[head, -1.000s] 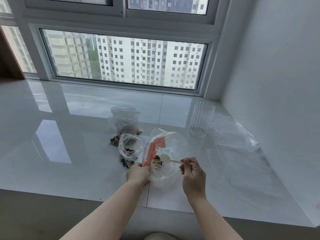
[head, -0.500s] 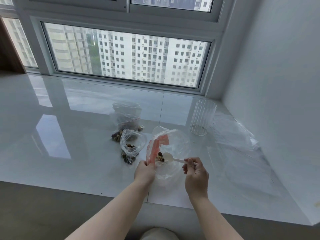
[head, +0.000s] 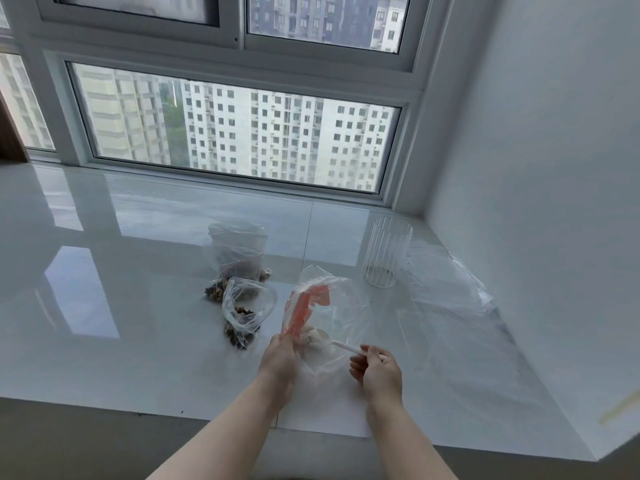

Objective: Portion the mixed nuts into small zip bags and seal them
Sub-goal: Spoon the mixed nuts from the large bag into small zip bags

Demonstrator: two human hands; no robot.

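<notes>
Clear plastic dominates a glossy white table (head: pixel 104 306) beneath a window (head: pixel 235 133) that looks out on high-rise apartment blocks. A person's left hand (head: pixel 278 355) pinches the near edge of a large transparent bag (head: pixel 346 306) carrying an orange-red printed patch, holding its mouth up and open. The right hand (head: pixel 379 370) has its grip closed around the handle of a white plastic spoon (head: pixel 341 345), whose bowl sits inside the large bag, close to the left hand; what the bowl carries cannot be made out through the film.

Just left of the large bag lies a small zip bag (head: pixel 244 315), its mouth gaping, with dark mixed nuts (head: pixel 239 336) gathered at its lower end. Behind it stands another small zip bag (head: pixel 239 254) with a red seal line and more nuts at its base; whether it is sealed is unclear. A ribbed clear glass (head: pixel 386 252) stands upright to the right, well apart from the hands, and beside it a flat sheet of clear plastic (head: pixel 450 313) spreads toward the wall (head: pixel 554 168).
</notes>
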